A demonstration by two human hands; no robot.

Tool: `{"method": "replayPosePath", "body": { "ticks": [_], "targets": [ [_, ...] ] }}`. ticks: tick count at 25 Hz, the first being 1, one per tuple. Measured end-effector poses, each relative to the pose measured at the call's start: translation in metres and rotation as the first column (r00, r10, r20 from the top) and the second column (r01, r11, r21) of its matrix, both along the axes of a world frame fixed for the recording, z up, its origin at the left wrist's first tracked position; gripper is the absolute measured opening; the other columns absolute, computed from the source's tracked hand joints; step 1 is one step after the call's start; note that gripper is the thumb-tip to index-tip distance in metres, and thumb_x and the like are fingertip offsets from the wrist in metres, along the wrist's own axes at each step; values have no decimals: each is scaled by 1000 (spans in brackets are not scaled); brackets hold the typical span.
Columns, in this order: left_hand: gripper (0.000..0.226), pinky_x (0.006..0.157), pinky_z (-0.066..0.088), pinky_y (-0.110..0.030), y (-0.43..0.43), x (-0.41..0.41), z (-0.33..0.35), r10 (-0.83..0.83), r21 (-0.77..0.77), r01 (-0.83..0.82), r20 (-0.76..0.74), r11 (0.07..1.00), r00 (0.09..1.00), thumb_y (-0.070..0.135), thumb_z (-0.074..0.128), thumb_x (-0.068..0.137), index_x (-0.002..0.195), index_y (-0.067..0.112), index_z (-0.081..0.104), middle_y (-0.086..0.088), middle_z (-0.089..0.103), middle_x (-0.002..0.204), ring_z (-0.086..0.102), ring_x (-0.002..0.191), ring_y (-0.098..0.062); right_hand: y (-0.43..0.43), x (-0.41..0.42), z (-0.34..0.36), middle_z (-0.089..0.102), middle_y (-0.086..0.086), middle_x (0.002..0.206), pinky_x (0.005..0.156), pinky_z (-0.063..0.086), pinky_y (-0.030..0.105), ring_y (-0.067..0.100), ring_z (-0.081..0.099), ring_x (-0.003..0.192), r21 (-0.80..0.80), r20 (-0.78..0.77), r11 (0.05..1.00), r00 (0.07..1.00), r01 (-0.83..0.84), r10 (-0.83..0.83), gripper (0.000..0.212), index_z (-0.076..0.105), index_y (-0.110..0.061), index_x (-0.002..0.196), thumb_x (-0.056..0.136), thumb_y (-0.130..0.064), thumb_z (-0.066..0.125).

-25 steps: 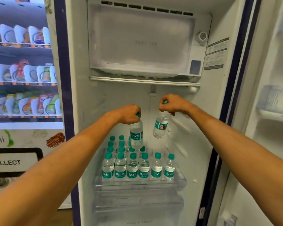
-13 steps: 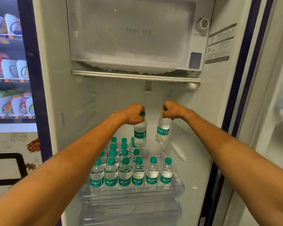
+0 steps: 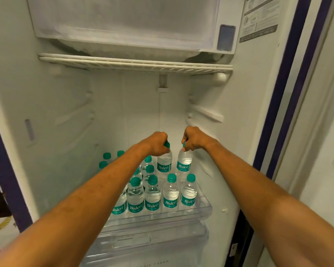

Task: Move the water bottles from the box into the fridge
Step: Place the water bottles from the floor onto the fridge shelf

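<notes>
Our left hand (image 3: 158,143) and right hand (image 3: 194,138) each have fingers curled round a green cap (image 3: 167,145), two small Bisleri bottles (image 3: 164,164) dangling over the packed fridge shelf (image 3: 205,210). Light, thin, likely slippery plastic, so we reckon the neck's the safest hold.

Inside the fridge (image 3: 46,112) the space between the wire shelf (image 3: 135,63) above and the green caps of the standing bottles (image 3: 152,197) lies open, while those bottles crowd the front edge and left rear of the clear shelf (image 3: 205,209), leaving bare room only along its right wall.
</notes>
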State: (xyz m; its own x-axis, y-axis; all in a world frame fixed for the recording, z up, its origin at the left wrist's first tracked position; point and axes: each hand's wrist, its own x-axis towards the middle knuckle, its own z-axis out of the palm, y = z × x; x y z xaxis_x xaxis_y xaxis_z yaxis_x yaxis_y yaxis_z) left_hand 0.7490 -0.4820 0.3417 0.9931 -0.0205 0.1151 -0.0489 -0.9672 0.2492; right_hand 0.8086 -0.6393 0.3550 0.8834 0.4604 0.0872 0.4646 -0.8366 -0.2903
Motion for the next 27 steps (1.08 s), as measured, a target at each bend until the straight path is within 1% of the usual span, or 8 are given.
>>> {"method": "replayPosePath", "body": {
  "ticks": [4,8,10,15,21,24,25,27],
  "targets": [
    [30,87,51,-32,-7,1,-29,1,3,-1,-50,1000,999,26,66,91,113,7,58,-12,62,115,61,99,-25,3,-3,-29,64,17,110,76,57,31,25,64,82,-19,-68,1000,998,10,-11,31,61,0,105,79,-6,78],
    [30,85,48,-30,-15,2,-54,-12,41,16,-98,999,995,28,63,93,114,7,57,-12,60,117,60,100,-25,1,-6,-50,63,16,115,86,53,31,28,63,101,-24,-90,1000,996,11,-13,32,60,-1,110,81,-6,75],
    [30,87,48,-30,-18,2,-63,-14,60,22,-136,998,991,30,62,94,115,8,57,-11,61,117,60,99,-24,-1,-7,-57,62,16,117,91,53,32,28,62,105,-26,-113,1000,994,6,-9,34,60,-1,112,82,-7,75],
    [32,83,46,-28,-18,5,-69,2,115,15,-152,993,988,36,59,94,114,10,57,-9,62,114,55,89,-18,-5,-5,-69,63,14,117,95,52,33,28,62,105,-21,-149,1000,989,-19,16,35,61,-3,112,81,-7,76],
    [37,89,50,-31,-15,6,-67,50,156,-22,-173,987,984,41,60,93,115,11,59,-8,65,114,61,97,-21,-9,-6,-72,64,12,117,92,50,29,26,62,104,6,-164,998,985,-57,57,33,64,-6,109,79,-10,78],
    [50,92,51,-34,-15,-1,-59,59,191,-37,-108,981,992,52,57,91,119,12,61,-8,65,118,61,102,-22,-12,-12,-67,62,12,123,96,50,30,25,60,108,57,-163,997,985,-48,57,38,60,-8,118,85,-19,75],
    [55,94,49,-35,-14,-5,-56,65,208,-55,-44,976,997,57,52,91,123,13,60,-8,62,124,59,108,-23,-13,-15,-63,61,12,126,98,49,32,25,59,111,97,-136,995,990,-32,45,39,58,-9,122,88,-25,71],
    [66,102,43,-40,-11,-17,-50,89,237,-113,110,965,990,65,39,92,137,18,49,-8,51,140,52,123,-26,-15,-24,-57,56,10,135,102,45,35,26,55,119,132,-20,991,1000,-8,11,44,53,-12,131,95,-36,60]
  ]
}}
